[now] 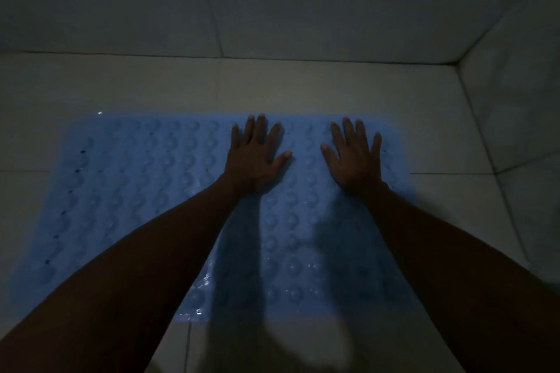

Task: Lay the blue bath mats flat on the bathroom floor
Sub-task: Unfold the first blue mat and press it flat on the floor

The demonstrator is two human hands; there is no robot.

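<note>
We are looking down at a dim bathroom floor [303, 85] of pale tiles, with tiled walls [272, 0] rising along its far edge and its right edge and meeting in the far right corner. A blue bath mat [127, 191] lies spread out on the floor, its far edge running parallel to the far wall and a short way from it, its right edge near the right wall, its near edge close to the bottom of our view. Its surface shows rows of round suction cups and a line of small holes near the left edge, with a few wet glints along the near side. It looks flat as far as we can see; both forearms cover parts of it. Our left hand [254, 157] rests palm down on the mat close to its far edge, fingers straight and spread, holding nothing. Our right hand [354, 160] lies the same way just beside it, toward the mat's far right corner, fingers splayed and flat against the surface. The two hands are apart and not touching.
</note>
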